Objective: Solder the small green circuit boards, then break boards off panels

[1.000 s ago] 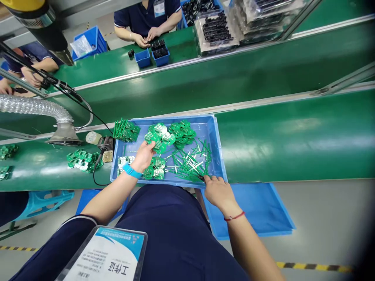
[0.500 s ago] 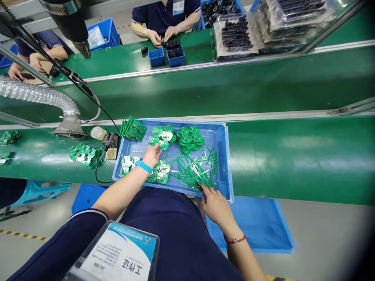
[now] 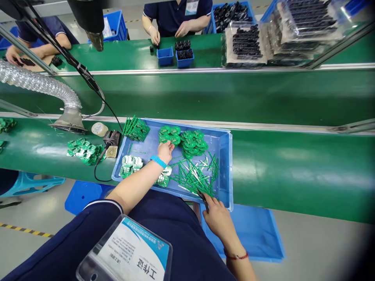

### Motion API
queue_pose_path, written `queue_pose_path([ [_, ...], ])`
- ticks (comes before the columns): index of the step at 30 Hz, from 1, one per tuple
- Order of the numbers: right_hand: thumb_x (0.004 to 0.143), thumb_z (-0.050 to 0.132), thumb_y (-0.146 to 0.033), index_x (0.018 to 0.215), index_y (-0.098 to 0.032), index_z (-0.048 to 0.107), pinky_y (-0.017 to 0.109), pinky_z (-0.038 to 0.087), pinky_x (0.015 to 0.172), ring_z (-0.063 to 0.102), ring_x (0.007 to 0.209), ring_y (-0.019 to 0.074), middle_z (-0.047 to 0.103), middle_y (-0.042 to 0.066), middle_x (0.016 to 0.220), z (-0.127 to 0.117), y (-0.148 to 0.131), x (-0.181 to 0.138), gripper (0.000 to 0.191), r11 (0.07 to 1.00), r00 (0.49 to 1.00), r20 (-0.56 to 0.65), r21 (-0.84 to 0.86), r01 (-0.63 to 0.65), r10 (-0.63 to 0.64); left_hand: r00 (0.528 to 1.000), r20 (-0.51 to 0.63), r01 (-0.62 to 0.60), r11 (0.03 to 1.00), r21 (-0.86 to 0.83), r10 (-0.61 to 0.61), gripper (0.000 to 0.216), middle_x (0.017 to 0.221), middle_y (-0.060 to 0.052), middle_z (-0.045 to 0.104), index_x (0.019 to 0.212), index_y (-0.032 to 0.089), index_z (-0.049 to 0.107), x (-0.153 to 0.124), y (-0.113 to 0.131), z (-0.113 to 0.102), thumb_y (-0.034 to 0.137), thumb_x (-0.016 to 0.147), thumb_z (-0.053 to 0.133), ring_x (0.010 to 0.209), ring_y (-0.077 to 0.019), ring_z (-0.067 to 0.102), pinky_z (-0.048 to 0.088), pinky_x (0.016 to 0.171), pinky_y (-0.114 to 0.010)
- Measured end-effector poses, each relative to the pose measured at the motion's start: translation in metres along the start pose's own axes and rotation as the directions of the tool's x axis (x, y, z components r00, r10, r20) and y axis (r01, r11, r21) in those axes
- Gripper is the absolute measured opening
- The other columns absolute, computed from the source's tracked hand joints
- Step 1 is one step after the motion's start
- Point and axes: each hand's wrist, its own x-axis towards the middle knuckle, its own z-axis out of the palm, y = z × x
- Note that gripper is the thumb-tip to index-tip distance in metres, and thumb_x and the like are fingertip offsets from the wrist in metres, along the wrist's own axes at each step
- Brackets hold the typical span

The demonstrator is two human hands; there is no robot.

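Observation:
My left hand [image 3: 165,152] has its fingers closed on the near edge of a green circuit board panel [image 3: 170,135] at the far middle of the blue tray [image 3: 225,168]. Right beside it is a stack of similar boards [image 3: 193,143]. My right hand [image 3: 219,217] grips a slim dark tool with a two-pronged tip [image 3: 202,198], over the tray's near right edge. Its tip is by a heap of thin green strips [image 3: 195,173]. More boards lie at the near left [image 3: 130,166], and others are partly hidden under my left forearm.
Upright boards [image 3: 136,128] stand in the tray's far left corner. Left of the tray are a soldering iron stand [image 3: 112,142], a round container [image 3: 99,129], a board pile [image 3: 84,151] and a fume hood [image 3: 70,120]. Co-workers sit across the green bench. A blue bin [image 3: 249,230] lies below.
My left hand has moved right and away from me within the tray, and the panel at its fingers now shows its green face. My right hand still holds the tool near the strips.

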Motion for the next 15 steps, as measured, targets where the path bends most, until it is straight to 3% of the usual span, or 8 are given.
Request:
queue_pose_path([
  [3,0.08,0.042,-0.008,0.134,-0.01,0.051,0.037,0.045,0.093,0.058,0.107,0.0265,0.064,0.012,0.119,0.001,0.001,0.0,0.054,1.0,1.0,-0.006,0.01,-0.003,0.003,0.995,0.101,-0.028,0.988,0.151,0.013,0.03,0.11,-0.008,0.062,0.115,0.014,0.058,0.001,0.014,-0.016,0.032,0.092,0.057,0.091,-0.0164,0.063,0.056,0.077,-0.035],
  [8,0.079,0.042,-0.008,0.133,-0.01,0.052,0.038,0.046,0.091,0.058,0.106,0.0273,0.064,0.013,0.118,0.001,0.001,0.001,0.055,1.0,1.0,-0.011,0.027,-0.009,0.01,0.971,0.238,-0.101,0.912,0.397,0.004,0.022,0.098,-0.005,0.064,0.105,0.012,0.061,0.018,0.067,-0.042,0.029,0.091,0.058,0.08,-0.0126,0.062,0.055,0.069,-0.029],
  [11,0.079,0.042,-0.008,0.132,-0.011,0.053,0.038,0.045,0.091,0.058,0.106,0.027,0.065,0.012,0.117,0.001,0.0,0.001,0.054,1.0,1.0,-0.011,0.026,-0.018,0.018,0.958,0.286,-0.148,0.851,0.503,-0.003,0.022,0.1,-0.005,0.064,0.106,0.013,0.061,0.034,0.09,-0.044,0.029,0.091,0.058,0.083,-0.0133,0.062,0.055,0.071,-0.03],
  [15,0.08,0.042,-0.008,0.132,-0.011,0.053,0.037,0.045,0.091,0.057,0.106,0.027,0.065,0.012,0.117,0.002,-0.003,-0.001,0.053,0.999,0.999,-0.018,0.024,-0.035,0.035,0.945,0.328,-0.215,0.771,0.6,0.008,0.028,0.108,-0.007,0.062,0.113,0.013,0.059,0.05,0.089,-0.036,0.03,0.091,0.058,0.091,-0.0161,0.063,0.056,0.077,-0.034],
])
